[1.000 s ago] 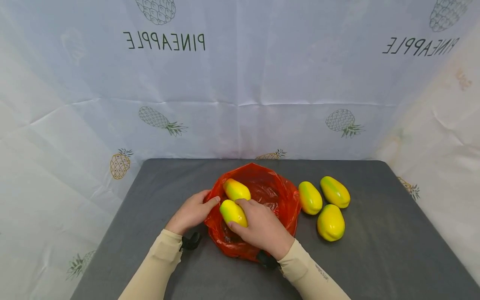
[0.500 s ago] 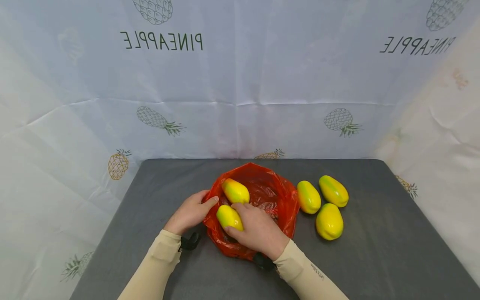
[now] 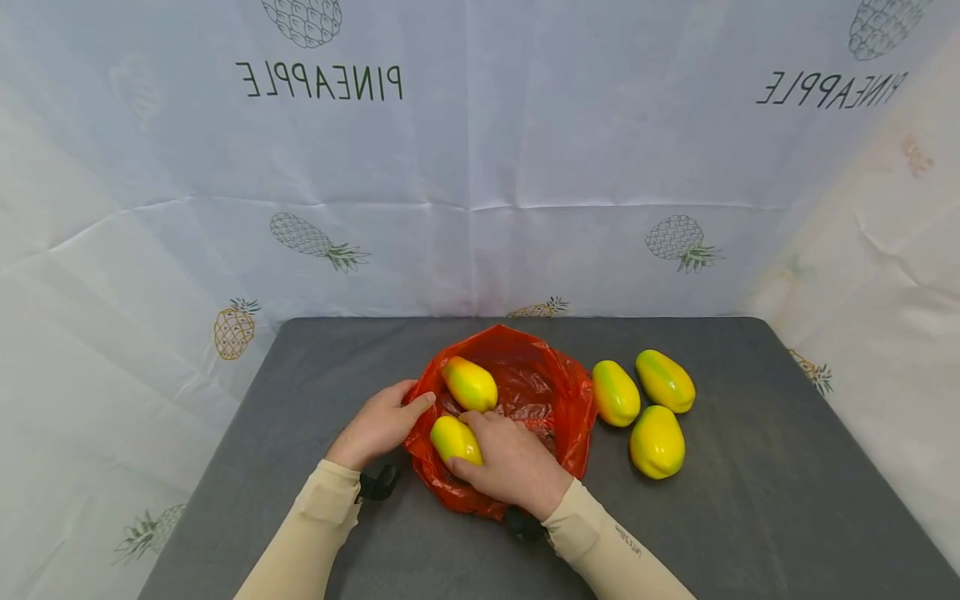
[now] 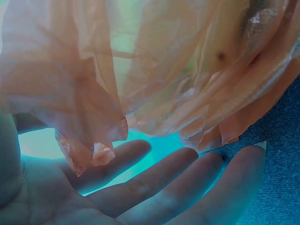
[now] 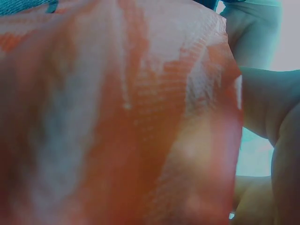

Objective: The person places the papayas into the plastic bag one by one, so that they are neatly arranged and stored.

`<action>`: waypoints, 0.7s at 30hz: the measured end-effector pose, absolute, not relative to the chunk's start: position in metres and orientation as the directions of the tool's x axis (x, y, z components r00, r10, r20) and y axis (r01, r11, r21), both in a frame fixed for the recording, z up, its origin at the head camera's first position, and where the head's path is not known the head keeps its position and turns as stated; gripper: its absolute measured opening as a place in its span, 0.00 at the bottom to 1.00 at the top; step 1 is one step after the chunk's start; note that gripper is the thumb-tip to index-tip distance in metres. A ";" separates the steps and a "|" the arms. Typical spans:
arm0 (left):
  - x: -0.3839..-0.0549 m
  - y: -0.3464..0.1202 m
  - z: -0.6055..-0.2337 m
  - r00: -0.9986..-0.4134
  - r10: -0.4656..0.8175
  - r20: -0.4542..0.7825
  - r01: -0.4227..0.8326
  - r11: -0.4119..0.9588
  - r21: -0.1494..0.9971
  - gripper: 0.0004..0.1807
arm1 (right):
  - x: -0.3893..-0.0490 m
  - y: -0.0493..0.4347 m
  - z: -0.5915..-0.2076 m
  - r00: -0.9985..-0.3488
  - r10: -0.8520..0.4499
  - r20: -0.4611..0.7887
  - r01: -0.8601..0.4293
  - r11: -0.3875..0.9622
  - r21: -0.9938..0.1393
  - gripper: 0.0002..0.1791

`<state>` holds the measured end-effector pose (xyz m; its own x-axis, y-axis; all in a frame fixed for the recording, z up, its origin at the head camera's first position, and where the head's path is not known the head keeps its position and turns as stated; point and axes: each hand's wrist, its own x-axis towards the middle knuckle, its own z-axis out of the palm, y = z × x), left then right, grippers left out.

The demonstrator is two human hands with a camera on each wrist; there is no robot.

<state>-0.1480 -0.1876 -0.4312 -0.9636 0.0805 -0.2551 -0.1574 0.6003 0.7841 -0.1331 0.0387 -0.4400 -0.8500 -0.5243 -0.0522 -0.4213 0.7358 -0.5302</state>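
Observation:
In the head view a red plastic bag point(image 3: 566, 392) stands with its mouth spread wide. One yellow-green mango point(image 3: 469, 384) lies inside at its left. My right hand point(image 3: 517, 458) reaches into the bag and grips a second mango point(image 3: 456, 440), thumb on the near side and fingers on the far side. My left hand point(image 3: 378, 425) is at the bag's left rim, its thumb over the edge. In the left wrist view its fingers point(image 4: 173, 180) stretch out nearly straight beside the thin plastic. The bag fills most of the right wrist view and hides the gripped mango there.
Three more mangoes lie to the right of the bag: one point(image 3: 616, 393) close to its rim, one point(image 3: 666, 381) farther back, one point(image 3: 657, 442) nearer. All rest on a dark grey table point(image 3: 765, 500). A pineapple-print cloth point(image 3: 480, 150) hangs behind it.
My right hand has moved down and slightly left into the bag with the mango in its grip. The left hand stays at the rim. The whole view has drifted slightly.

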 end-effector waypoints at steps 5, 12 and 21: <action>-0.148 -0.188 -0.432 -0.964 0.076 -0.255 -0.159 0.605 0.780 0.31 | -0.134 0.039 -0.440 -0.851 -0.523 -0.060 -0.416 0.738 -0.531 0.35; -0.147 -0.187 -0.431 -0.962 0.080 -0.260 -0.162 0.601 0.783 0.30 | -0.134 0.041 -0.439 -0.847 -0.527 -0.066 -0.413 0.733 -0.541 0.35; -0.147 -0.189 -0.433 -0.968 0.104 -0.228 -0.121 0.603 0.788 0.28 | -0.133 0.060 -0.416 -0.861 -0.507 -0.043 -0.398 0.724 -0.563 0.38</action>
<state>-0.1471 -0.1891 -0.4331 -0.9681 0.1041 -0.2277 -0.1205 0.6034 0.7883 -0.1329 0.0597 -0.4155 -0.8611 -0.5065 -0.0429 -0.3979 0.7241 -0.5633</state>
